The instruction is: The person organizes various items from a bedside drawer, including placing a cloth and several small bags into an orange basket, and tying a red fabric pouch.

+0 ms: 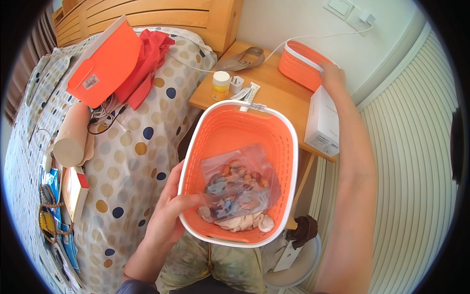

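Observation:
My left hand (170, 211) grips the left rim of an orange plastic basket (293, 154) with a white rim, its thumb inside. The basket is tilted towards me. In it lie a clear zip bag (242, 183) of small colourful items and a crumpled cream cloth (244, 223). My right hand (333, 76) is stretched out to a smaller orange basket (301, 66) on the wooden nightstand (273, 86), its fingers at the right end of the white rim. A white box (323, 125) stands just below that hand, on the nightstand's edge.
A yellow bottle (220, 88), ointment tubes (251, 92), a charger and a strap share the nightstand. On the bed (139, 183) lie an orange bin (106, 62), red cloth (147, 70), cables, a beige roll (71, 136), a book and wooden beads. A waste bin (293, 272) stands at lower right.

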Demonstrator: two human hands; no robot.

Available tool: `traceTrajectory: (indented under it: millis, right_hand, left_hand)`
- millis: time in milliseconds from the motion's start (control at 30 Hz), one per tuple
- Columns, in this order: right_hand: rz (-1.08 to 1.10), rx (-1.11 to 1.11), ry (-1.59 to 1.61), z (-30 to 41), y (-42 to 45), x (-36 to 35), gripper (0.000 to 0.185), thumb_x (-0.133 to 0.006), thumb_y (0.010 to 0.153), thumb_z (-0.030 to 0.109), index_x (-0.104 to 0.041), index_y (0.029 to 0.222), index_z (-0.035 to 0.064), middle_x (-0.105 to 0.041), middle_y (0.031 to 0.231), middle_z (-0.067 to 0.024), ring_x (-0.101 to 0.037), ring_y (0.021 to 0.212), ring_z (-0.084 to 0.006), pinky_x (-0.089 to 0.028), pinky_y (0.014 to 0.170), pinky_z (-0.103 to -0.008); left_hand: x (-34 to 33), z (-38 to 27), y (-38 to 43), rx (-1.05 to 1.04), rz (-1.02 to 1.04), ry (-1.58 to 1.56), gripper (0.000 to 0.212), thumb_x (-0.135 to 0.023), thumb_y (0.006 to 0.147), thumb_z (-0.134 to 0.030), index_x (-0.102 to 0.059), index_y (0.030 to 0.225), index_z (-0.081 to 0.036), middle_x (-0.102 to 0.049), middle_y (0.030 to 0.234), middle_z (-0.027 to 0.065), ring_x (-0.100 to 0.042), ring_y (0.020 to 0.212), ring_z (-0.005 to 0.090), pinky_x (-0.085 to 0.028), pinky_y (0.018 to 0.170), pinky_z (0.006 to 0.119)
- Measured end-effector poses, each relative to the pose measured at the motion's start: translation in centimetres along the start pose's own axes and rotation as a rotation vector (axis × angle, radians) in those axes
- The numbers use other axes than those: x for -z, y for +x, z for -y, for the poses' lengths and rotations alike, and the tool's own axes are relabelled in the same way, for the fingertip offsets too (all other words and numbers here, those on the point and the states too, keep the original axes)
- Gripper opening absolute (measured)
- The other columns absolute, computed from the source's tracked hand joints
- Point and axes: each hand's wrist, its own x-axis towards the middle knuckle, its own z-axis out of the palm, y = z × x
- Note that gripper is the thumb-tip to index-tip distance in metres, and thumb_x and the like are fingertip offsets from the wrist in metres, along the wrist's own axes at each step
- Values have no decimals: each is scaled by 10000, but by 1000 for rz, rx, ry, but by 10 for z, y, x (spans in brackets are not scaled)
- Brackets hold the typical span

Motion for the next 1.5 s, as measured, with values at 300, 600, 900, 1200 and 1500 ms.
traceTrajectory:
  millis: [300, 600, 900, 1200, 1500]
  right_hand:
    - [-33, 67, 230, -28, 8, 89, 278, -616, 815, 128, -651, 1086, 78, -678, 984, -138, -636, 940, -299, -482, 845, -390]
    - [-353, -23, 637, -42, -144, 208, 216, -658, 814, 66, -650, 1025, 19, -672, 928, -115, -627, 836, -236, -455, 893, -369]
    - [-478, 188, 287, -10, -282, 238, 167, -676, 742, 17, -687, 883, 106, -614, 815, -18, -580, 804, -205, -359, 1034, -473]
    - [-429, 149, 329, -6, -325, 219, 186, -689, 703, 27, -704, 864, 118, -626, 832, -9, -586, 828, -209, -359, 1035, -483]
    - [-342, 240, 441, 5, -347, 208, 180, -695, 653, 40, -686, 823, 99, -648, 840, -23, -609, 874, -221, -411, 987, -476]
  left_hand:
    - [-50, -6, 68, 8, 153, -74, 601, -581, 817, -91, -351, 1370, -45, -531, 1107, 51, -523, 935, 122, -439, 809, 268]
    - [-113, -8, 150, -61, 31, 65, 403, -647, 761, -230, -537, 1112, -67, -568, 1053, 101, -569, 974, 240, -484, 807, 481]
    - [-123, 20, 232, -45, 20, -15, 296, -586, 780, -122, -535, 1020, 43, -591, 976, 167, -607, 859, 266, -514, 754, 459]
    - [-118, 26, 256, -230, -34, 339, 250, -583, 794, -106, -570, 945, 92, -621, 927, 156, -613, 846, 238, -506, 707, 372]
    - [-127, 8, 70, -159, 621, 493, 634, -561, 887, -506, -499, 1274, -8, -571, 1202, 119, -534, 1116, 207, -441, 914, 337]
